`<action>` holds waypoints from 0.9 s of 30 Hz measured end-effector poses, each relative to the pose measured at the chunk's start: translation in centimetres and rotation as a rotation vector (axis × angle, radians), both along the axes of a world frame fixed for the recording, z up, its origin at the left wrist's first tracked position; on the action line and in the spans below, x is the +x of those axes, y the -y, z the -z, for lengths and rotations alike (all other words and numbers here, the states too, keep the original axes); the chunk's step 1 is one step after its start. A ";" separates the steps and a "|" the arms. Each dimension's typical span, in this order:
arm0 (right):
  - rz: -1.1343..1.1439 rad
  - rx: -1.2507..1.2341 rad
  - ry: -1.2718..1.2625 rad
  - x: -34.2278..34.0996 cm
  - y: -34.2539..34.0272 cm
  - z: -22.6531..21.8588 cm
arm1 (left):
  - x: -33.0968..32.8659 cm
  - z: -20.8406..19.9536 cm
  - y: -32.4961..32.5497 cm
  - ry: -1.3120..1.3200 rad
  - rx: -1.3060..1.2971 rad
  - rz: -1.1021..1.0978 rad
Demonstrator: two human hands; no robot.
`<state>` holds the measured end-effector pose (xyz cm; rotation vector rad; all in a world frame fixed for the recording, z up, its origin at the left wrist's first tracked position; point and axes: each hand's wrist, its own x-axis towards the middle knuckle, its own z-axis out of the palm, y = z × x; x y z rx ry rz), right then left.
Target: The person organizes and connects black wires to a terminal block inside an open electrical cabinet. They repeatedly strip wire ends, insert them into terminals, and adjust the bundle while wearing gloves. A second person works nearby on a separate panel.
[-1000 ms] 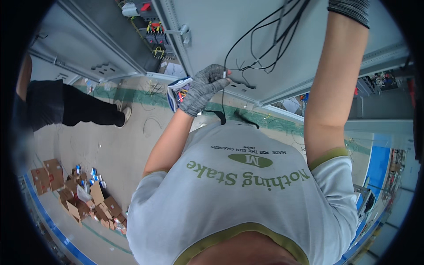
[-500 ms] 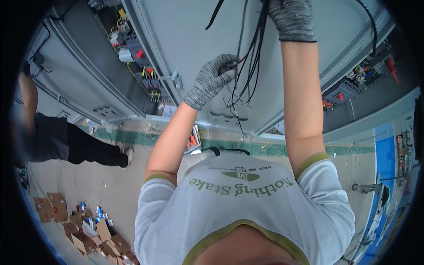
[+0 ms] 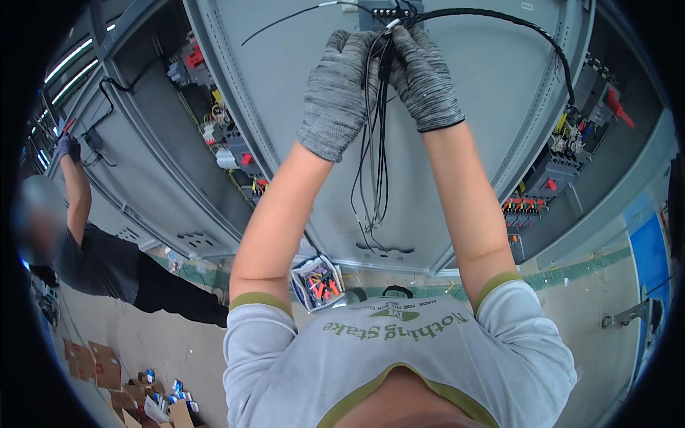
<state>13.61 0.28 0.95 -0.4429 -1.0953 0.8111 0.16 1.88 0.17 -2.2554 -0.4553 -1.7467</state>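
Note:
A bundle of thin black wires (image 3: 378,157) hangs down a grey cabinet panel, its loose ends dangling low. My left hand (image 3: 334,96), in a grey knitted glove, closes on the upper part of this bundle from the left. From the other side my right hand (image 3: 428,82), gloved alike, has its fingers bent round the same wires. The fingertips of both hands are partly hidden. Just above them sits a dark terminal device (image 3: 391,14) with a row of screws. A thick black sleeved cable (image 3: 492,16) runs from there to the right edge of the panel.
Open cabinet bays with breakers (image 3: 553,175) flank the panel. A box of red-handled tools (image 3: 317,284) stands below on the floor. At the left, another person (image 3: 100,260) reaches up to a neighbouring cabinet. Cardboard boxes (image 3: 107,365) lie at the lower left.
The view has tilted upward, bringing the terminal device into sight. My left hand has come up to the top of the wires, close beside my right hand. The other person's arm shows more fully.

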 end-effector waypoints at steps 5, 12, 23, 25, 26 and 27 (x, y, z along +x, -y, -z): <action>0.060 -0.068 0.101 0.2 0.9 -0.7 | -0.5 -4.2 0.0 -0.275 0.069 -0.178; 0.052 -0.068 0.155 0.9 0.7 -0.5 | -1.5 -7.1 -1.4 -0.519 0.257 -0.270; 0.095 -0.084 0.267 1.0 2.1 -0.9 | -1.2 -7.4 -2.5 -0.442 0.281 -0.284; 0.106 -0.101 0.229 1.1 1.6 -0.7 | -0.9 -7.6 -2.0 -0.422 0.247 -0.273; 0.111 -0.110 0.210 1.1 1.4 -0.7 | -0.7 -7.4 -1.9 -0.424 0.283 -0.291; 0.092 -0.106 0.201 1.1 1.4 -0.7 | -0.9 -7.1 -2.1 -0.423 0.318 -0.314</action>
